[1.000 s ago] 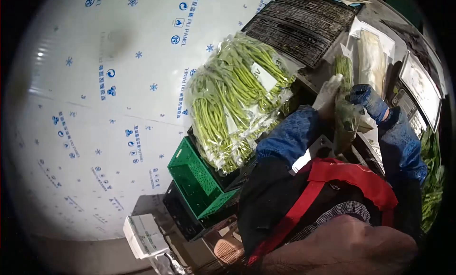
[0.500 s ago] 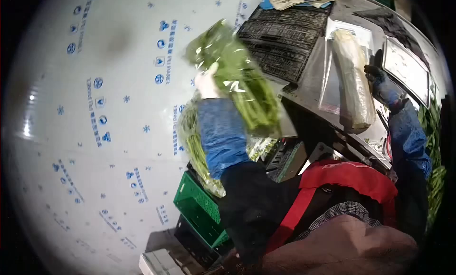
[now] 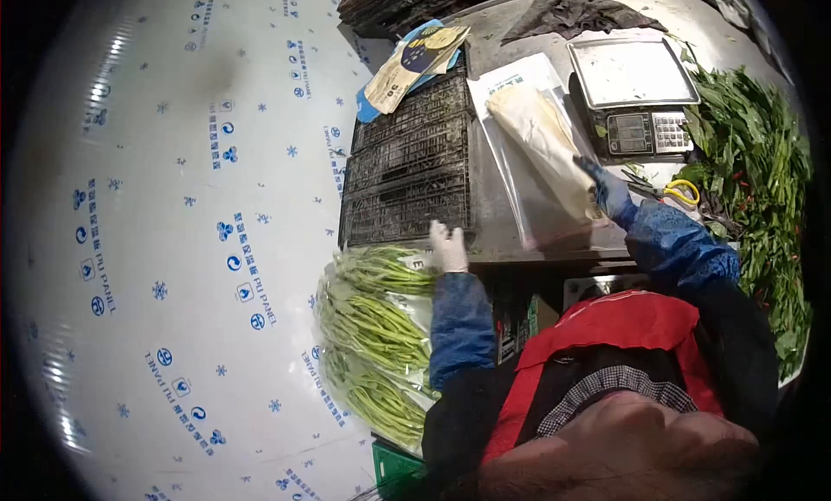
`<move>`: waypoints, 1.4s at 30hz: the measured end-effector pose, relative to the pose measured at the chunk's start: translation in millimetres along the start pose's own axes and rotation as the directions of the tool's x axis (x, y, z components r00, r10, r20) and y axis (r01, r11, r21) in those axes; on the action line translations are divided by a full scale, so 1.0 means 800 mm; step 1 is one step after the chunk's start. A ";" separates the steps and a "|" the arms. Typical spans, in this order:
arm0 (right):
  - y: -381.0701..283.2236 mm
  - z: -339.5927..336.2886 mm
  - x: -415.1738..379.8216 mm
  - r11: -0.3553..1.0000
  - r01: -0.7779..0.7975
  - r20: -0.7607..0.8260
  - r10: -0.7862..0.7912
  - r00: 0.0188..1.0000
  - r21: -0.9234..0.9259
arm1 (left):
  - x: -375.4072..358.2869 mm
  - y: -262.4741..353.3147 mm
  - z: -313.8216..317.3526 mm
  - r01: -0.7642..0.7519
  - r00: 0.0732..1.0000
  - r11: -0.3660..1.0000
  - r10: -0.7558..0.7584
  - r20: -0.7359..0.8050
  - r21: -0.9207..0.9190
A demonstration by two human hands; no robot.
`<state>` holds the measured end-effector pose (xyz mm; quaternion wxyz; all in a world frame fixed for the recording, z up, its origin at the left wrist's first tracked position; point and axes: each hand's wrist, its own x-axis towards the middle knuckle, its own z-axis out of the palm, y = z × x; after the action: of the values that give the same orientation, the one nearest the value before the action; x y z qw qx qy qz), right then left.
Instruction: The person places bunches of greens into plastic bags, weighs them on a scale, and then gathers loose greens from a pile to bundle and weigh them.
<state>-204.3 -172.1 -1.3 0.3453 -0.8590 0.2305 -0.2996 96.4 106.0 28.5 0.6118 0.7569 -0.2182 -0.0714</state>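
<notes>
My left hand (image 3: 448,246), in a white glove, is empty with its fingers apart. It is beside the top of several clear bags of long-stemmed green vegetables (image 3: 376,315), stacked along the wall. My right hand (image 3: 606,189), in a dark blue glove, reaches with stretched fingers to the edge of a long cream-white bundle (image 3: 545,146). Its fingertips seem to touch the bundle, which lies on flat clear plastic bags (image 3: 511,181) on the metal table (image 3: 493,245).
Black slatted crates (image 3: 407,172) flank the table, with a printed yellowish packet (image 3: 415,68) on top. A digital scale (image 3: 632,133), yellow-handled scissors (image 3: 679,192) and loose leafy greens (image 3: 753,206) lie to the right. A dark cloth (image 3: 580,14) is at the back; a green crate (image 3: 394,466) stands below the bags.
My left hand has let go of the bag of greens, which now lies with the other bags. My right hand has come to the bundle's edge. The view has shifted.
</notes>
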 end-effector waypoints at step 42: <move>0.166 -0.579 -0.302 0.614 -0.526 -0.500 0.787 0.360 0.588 | -0.296 0.305 0.563 0.131 0.317 0.952 0.223 0.922 -0.275</move>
<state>-714.0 -324.2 85.0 0.4528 -0.4248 0.6214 -0.4779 -343.6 -236.1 115.6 0.4772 0.4627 -0.5419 -0.5143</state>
